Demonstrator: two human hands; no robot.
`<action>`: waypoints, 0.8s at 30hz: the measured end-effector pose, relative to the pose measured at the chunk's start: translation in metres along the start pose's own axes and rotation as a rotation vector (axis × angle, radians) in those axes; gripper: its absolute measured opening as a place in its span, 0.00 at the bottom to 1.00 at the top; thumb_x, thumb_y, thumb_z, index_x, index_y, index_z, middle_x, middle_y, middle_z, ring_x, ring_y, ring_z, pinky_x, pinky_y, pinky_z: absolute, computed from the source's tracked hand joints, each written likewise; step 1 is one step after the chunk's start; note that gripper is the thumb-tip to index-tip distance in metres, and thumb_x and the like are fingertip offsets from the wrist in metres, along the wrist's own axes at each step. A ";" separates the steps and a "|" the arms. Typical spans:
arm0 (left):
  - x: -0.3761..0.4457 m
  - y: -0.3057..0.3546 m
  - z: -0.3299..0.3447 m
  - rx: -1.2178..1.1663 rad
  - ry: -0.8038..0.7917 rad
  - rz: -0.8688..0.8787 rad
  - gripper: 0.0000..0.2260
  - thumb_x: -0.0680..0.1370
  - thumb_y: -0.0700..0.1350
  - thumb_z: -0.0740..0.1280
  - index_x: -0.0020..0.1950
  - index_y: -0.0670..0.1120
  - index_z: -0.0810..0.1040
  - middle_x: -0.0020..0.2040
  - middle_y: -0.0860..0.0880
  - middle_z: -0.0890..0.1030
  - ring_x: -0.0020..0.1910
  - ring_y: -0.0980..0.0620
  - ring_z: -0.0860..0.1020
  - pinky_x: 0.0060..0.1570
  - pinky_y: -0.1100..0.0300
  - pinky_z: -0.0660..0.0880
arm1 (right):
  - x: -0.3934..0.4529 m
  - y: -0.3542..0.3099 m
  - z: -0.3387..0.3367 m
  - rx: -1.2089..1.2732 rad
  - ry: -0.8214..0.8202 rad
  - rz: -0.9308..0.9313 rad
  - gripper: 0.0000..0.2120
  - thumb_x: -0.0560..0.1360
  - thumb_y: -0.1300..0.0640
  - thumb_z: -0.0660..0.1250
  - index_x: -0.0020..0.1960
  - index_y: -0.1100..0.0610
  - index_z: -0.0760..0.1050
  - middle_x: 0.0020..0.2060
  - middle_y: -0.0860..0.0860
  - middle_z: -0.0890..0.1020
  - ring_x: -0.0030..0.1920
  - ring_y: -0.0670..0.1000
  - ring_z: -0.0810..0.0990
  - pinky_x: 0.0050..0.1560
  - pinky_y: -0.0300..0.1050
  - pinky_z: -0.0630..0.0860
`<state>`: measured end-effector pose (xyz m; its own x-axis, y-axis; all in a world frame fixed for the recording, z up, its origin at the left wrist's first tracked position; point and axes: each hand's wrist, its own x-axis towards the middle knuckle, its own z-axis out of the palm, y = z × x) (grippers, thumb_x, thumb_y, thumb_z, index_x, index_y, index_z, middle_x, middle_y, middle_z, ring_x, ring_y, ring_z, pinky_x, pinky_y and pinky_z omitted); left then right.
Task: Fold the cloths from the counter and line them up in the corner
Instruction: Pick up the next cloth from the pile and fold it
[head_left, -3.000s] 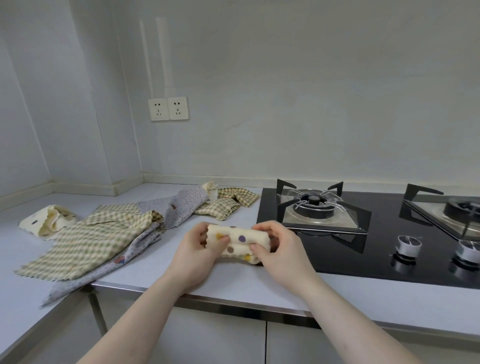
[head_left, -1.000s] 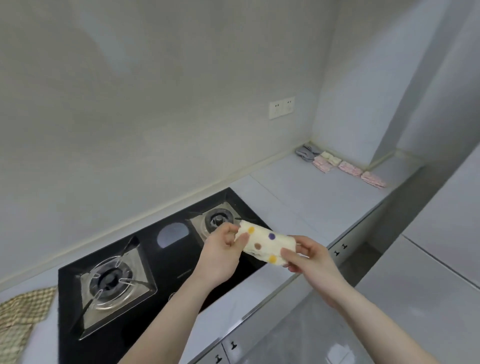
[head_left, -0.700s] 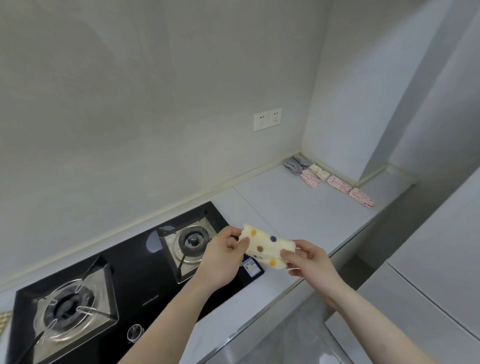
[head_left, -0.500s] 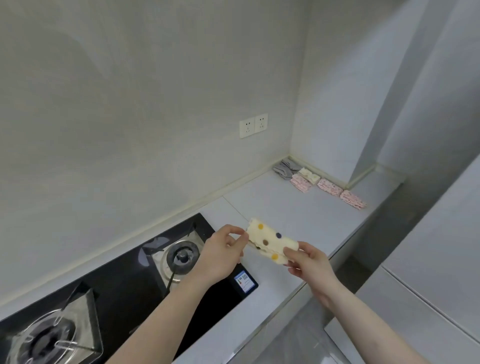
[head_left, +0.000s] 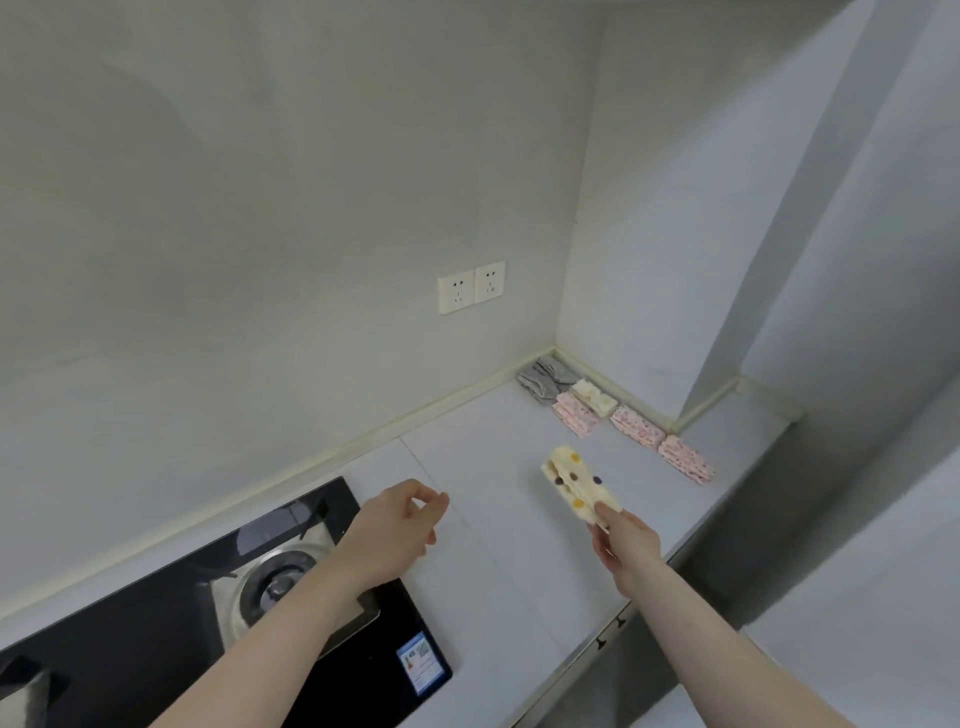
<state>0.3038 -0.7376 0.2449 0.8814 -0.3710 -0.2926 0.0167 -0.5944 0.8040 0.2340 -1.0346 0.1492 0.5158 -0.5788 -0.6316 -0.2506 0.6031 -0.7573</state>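
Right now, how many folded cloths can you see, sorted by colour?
Grey: 1
Cream, in the corner row: 1
Pink patterned: 3
Cream with coloured dots, held by the right hand: 1
Total: 6

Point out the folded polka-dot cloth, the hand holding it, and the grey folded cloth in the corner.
Cream polka-dot folded cloth (head_left: 577, 488), head view, middle of its top face.
Right hand (head_left: 626, 545), head view, back of hand.
Grey folded cloth (head_left: 545, 379), head view, centre.

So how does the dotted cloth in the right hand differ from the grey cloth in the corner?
The polka-dot cloth is cream with coloured dots; the grey cloth looks plain. The polka-dot cloth is held above the counter, pinched by the right hand; the grey cloth lies on it, against the wall. Both are folded.
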 end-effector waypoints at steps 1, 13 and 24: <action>0.012 0.005 0.005 -0.001 0.004 -0.012 0.13 0.82 0.62 0.62 0.55 0.55 0.78 0.41 0.53 0.86 0.42 0.54 0.84 0.40 0.60 0.78 | 0.018 -0.007 -0.001 0.018 0.022 0.026 0.16 0.77 0.59 0.74 0.63 0.60 0.76 0.55 0.56 0.83 0.42 0.49 0.82 0.40 0.38 0.82; 0.142 0.056 0.099 0.010 -0.031 -0.147 0.13 0.83 0.58 0.63 0.56 0.50 0.78 0.44 0.52 0.87 0.38 0.55 0.84 0.35 0.65 0.74 | 0.224 -0.067 -0.018 -0.102 0.215 0.160 0.09 0.77 0.60 0.72 0.54 0.61 0.76 0.47 0.57 0.80 0.36 0.50 0.78 0.30 0.39 0.79; 0.183 0.065 0.115 0.040 -0.045 -0.258 0.10 0.81 0.56 0.66 0.57 0.52 0.78 0.45 0.52 0.87 0.44 0.52 0.86 0.35 0.66 0.75 | 0.303 -0.093 0.000 -1.267 0.132 -0.304 0.29 0.80 0.56 0.64 0.80 0.52 0.62 0.78 0.57 0.64 0.74 0.62 0.68 0.67 0.57 0.72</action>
<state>0.4118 -0.9260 0.1841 0.8285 -0.2338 -0.5089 0.2193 -0.7006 0.6790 0.4135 -1.2661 0.0281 0.6221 -0.6923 -0.3658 -0.7684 -0.4501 -0.4549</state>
